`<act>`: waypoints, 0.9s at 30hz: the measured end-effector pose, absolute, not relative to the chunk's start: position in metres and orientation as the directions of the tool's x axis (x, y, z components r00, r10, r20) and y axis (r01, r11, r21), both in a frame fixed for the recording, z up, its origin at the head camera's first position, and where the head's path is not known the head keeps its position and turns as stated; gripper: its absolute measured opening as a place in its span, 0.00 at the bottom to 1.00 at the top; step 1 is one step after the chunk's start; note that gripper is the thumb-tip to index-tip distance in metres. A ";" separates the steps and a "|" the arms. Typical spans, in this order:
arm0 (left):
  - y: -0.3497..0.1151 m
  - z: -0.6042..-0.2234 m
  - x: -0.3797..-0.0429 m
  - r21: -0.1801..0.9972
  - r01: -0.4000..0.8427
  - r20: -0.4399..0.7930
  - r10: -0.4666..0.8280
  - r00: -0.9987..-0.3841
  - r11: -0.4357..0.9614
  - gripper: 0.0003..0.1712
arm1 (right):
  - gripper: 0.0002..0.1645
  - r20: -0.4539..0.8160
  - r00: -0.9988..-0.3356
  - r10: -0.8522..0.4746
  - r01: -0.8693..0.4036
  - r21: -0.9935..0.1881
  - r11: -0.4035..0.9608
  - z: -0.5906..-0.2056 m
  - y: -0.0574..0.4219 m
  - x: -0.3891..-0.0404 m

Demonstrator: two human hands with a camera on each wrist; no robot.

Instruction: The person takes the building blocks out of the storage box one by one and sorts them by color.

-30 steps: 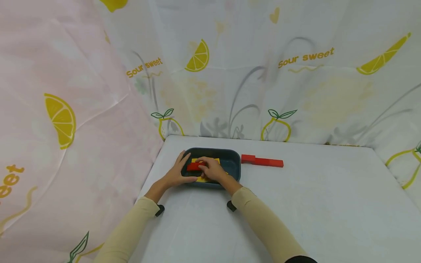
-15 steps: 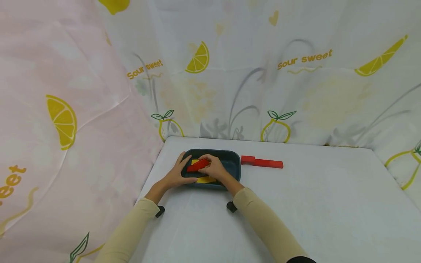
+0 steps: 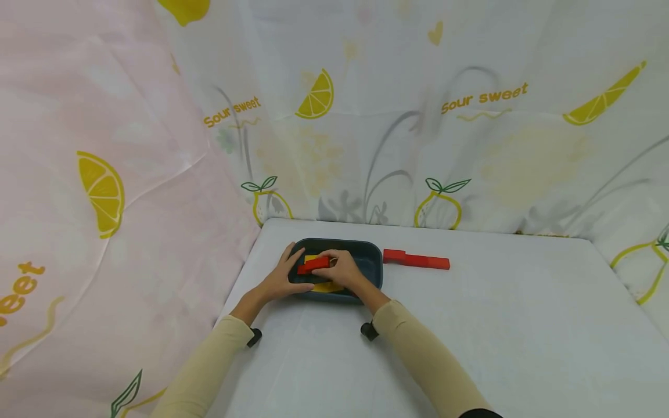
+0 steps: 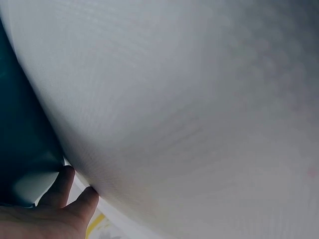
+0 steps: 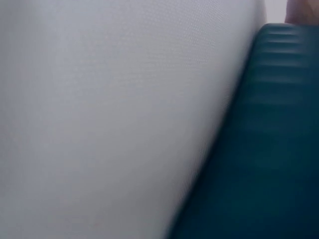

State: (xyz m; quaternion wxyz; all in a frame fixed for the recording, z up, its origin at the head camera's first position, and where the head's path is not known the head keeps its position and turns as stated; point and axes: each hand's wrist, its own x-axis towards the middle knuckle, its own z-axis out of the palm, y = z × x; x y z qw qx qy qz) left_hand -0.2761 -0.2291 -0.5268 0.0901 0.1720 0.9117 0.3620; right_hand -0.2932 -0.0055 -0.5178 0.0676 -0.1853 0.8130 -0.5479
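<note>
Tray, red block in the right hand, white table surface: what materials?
Tray: probably plastic, smooth satin; soft sheen in the wrist views.
Red block: painted wood or plastic, can't tell; flat faces, even colour, no visible grain.
White table surface: likely matte woven fabric; fine weave in the right wrist view.

Soft, even light across the head view, source out of shot, with only faint grey shadows on the white table (image 3: 496, 337) just inside the sleeves (image 3: 209, 363). A little softness in the detail, yet the printed lettering (image 3: 484, 97) reads fine. Over to the left wrist: dimmer, hazy, upper right corner murky, fingers (image 4: 82, 204) in shade. And the right wrist: blurred, low contrast, the tray (image 5: 259, 149) darkest towards the bottom.
</note>
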 end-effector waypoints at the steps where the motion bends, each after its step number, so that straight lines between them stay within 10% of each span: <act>1: -0.229 -0.527 -0.276 0.689 0.248 -0.040 0.378 -0.925 0.681 0.61 | 0.22 0.090 -0.924 -0.371 -0.219 -0.921 0.321 -0.517 -0.005 -0.293; 27: -0.228 -0.526 -0.277 0.702 0.245 -0.028 0.370 -0.929 0.669 0.64 | 0.22 0.077 -0.925 -0.372 -0.273 -0.817 0.508 -0.489 0.061 -0.295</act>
